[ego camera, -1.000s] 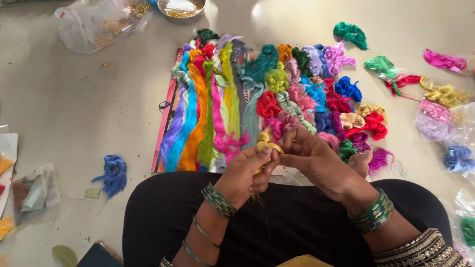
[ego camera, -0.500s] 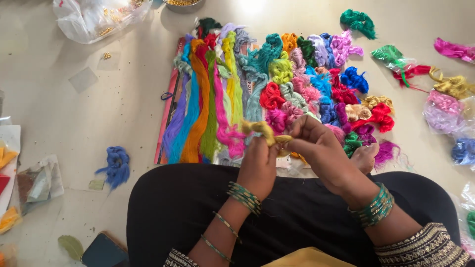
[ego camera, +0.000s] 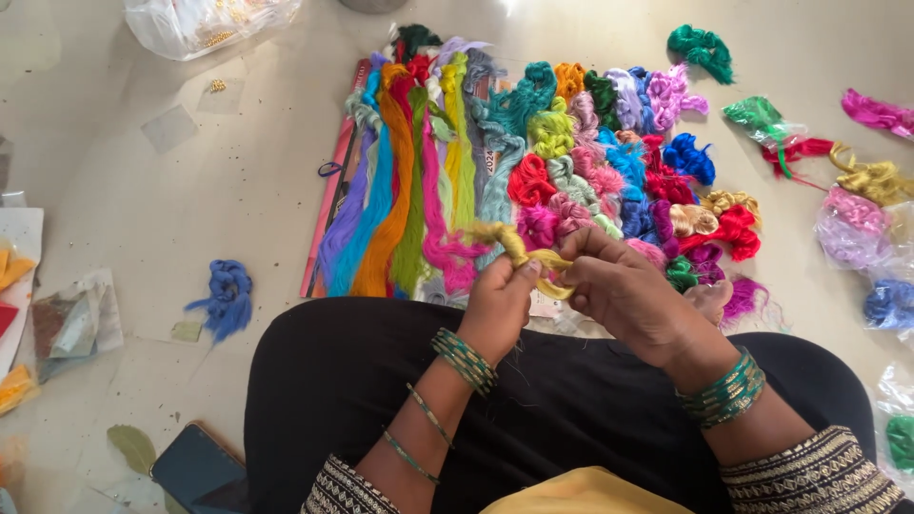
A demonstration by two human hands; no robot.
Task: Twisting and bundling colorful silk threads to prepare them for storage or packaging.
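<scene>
Two hands, left hand [ego camera: 500, 303] and right hand [ego camera: 624, 290], fingers pinched tight on one golden thread bundle [ego camera: 519, 252], held just below the spread of many coloured thread bundles [ego camera: 533, 152].

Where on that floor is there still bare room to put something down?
Bare floor lies between the clear plastic bag, the loose blue skein and the long skeins. A narrower bare patch runs above the green skein. Right of the hands, bundles crowd together.
</scene>
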